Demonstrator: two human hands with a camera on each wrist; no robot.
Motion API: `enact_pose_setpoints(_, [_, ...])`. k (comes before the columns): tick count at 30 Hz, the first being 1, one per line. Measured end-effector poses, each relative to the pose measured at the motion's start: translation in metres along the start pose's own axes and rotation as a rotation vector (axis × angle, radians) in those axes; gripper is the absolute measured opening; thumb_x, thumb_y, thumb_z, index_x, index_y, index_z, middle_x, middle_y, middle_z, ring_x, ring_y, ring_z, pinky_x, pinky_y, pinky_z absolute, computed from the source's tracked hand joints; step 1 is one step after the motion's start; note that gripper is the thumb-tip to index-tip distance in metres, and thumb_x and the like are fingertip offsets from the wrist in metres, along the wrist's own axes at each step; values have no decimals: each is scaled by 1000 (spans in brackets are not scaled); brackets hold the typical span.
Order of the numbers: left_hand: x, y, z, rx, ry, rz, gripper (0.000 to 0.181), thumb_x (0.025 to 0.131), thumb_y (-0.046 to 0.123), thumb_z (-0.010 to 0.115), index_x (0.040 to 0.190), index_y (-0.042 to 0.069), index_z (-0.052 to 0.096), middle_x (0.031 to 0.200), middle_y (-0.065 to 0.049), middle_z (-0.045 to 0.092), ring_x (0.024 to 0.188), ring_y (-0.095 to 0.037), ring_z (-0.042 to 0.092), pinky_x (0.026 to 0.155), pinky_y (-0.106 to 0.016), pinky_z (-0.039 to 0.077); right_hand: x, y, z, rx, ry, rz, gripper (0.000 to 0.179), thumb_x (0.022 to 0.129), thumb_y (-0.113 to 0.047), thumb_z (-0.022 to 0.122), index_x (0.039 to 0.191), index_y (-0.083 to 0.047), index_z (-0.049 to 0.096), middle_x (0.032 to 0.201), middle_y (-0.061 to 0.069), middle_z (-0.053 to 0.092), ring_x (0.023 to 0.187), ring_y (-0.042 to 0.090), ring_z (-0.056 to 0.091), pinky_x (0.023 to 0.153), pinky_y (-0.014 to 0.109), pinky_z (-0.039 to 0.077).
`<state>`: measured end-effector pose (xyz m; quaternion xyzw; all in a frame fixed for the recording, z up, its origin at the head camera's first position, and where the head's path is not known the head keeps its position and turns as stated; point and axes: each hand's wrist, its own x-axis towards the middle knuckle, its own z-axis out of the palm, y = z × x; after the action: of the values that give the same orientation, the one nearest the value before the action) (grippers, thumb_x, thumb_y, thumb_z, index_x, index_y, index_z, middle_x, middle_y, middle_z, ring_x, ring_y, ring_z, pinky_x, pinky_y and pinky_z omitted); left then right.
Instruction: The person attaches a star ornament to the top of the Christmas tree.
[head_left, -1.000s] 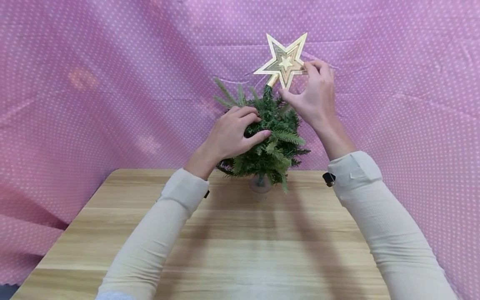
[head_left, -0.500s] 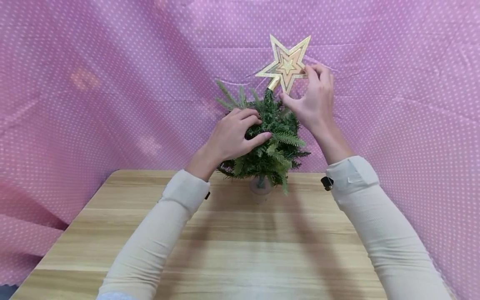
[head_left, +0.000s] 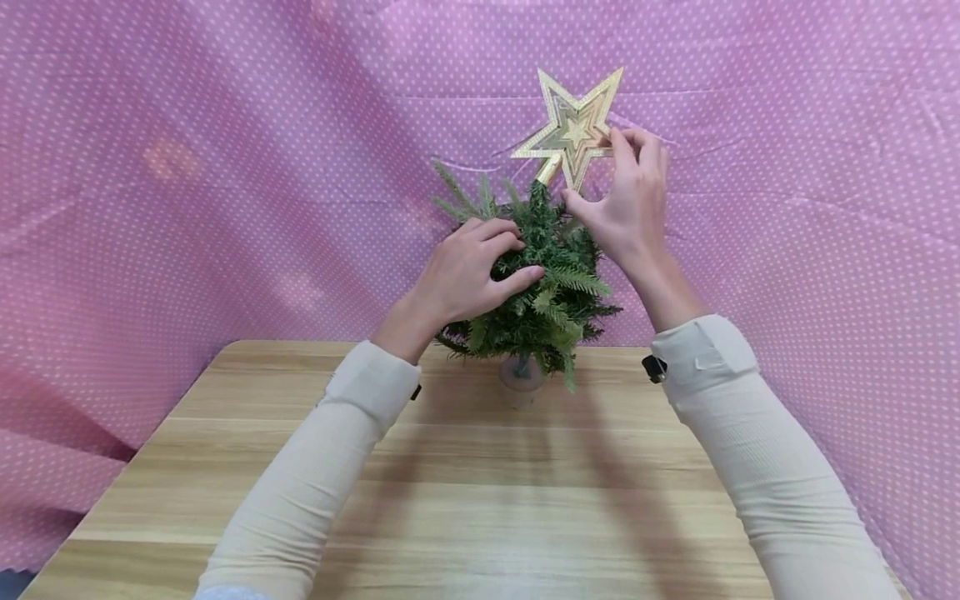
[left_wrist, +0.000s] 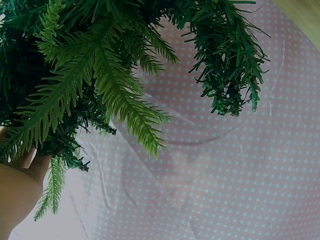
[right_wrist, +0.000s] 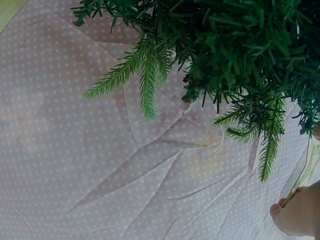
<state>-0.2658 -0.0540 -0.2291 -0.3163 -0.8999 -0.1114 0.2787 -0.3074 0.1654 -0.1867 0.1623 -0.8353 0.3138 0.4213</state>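
Note:
A gold star tree topper (head_left: 576, 132) leans to the right on the tip of a small artificial Christmas tree (head_left: 557, 312), its tube-shaped socket around the tip. My right hand (head_left: 632, 200) pinches the star's right and lower points between fingers and thumb. Around the upper left side of the tree my left hand (head_left: 467, 271) holds on, with its fingertips hidden in the needles and the thumb across the front. In the left wrist view, part of the left hand (left_wrist: 20, 187) shows among the branches. At the right wrist view's edge, the right hand (right_wrist: 299, 212) meets the star (right_wrist: 306, 170).
The tree's round, clear base (head_left: 521, 375) stands near the back edge of a wooden table (head_left: 480, 483). Behind and on both sides hangs a pink cloth (head_left: 300, 125) with white dots. Small dark devices sit at both cuffs.
The star and my right hand have come down slightly and shifted a little to the right. My left hand has kept its hold on the tree, almost still.

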Motion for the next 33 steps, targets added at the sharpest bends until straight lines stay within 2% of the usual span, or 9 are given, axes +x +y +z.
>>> enact_pose_setpoints(14, [0, 1, -2, -9, -5, -10, 53, 98, 56, 59, 123, 11, 71, 138, -4, 61, 126, -24, 53, 109, -40, 42, 2, 0, -1, -16, 0, -44, 79, 81, -20, 86, 147, 1, 48, 145, 15, 44, 135, 23, 36, 113, 22, 26])
enact_pose_setpoints(24, [0, 1, -2, -12, -5, -8, 54, 98, 57, 58, 123, 10, 71, 137, -4, 61, 126, -24, 53, 109, -40, 42, 0, 3, 1, -35, -14, -113, 71, 81, -17, 85, 139, 6, 53, 138, 20, 46, 129, 30, 39, 114, 31, 32])
enact_pose_setpoints(33, [0, 0, -2, -9, 6, 1, 53, 98, 56, 59, 122, 10, 72, 137, -4, 61, 125, -25, 54, 108, -41, 43, 0, 5, 0, -56, 6, -176, 75, 80, -16, 86, 141, 9, 50, 138, 23, 45, 128, 33, 40, 114, 35, 33])
